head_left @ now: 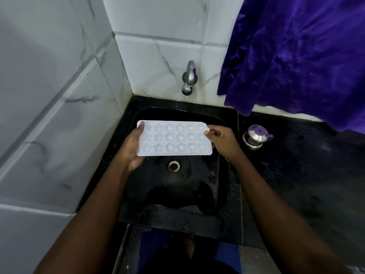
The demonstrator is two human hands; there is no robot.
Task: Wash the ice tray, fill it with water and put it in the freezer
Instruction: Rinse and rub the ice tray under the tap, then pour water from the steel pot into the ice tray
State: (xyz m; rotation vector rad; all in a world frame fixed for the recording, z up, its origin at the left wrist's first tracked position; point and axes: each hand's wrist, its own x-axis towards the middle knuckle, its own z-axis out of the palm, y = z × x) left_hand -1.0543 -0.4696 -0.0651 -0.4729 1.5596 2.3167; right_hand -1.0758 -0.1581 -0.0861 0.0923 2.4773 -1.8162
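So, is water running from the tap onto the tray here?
No, no stream falls from the tap toward the ice tray.

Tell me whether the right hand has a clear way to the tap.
Probably yes. Nothing lies between the right hand and the tap; the purple cloth hangs beside it, not across. The hand pinches one end of the ice tray, but the left hand holds the other.

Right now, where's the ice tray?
The ice tray is centre of the head view, held over the black sink below the tap, left hand and right hand gripping its ends.
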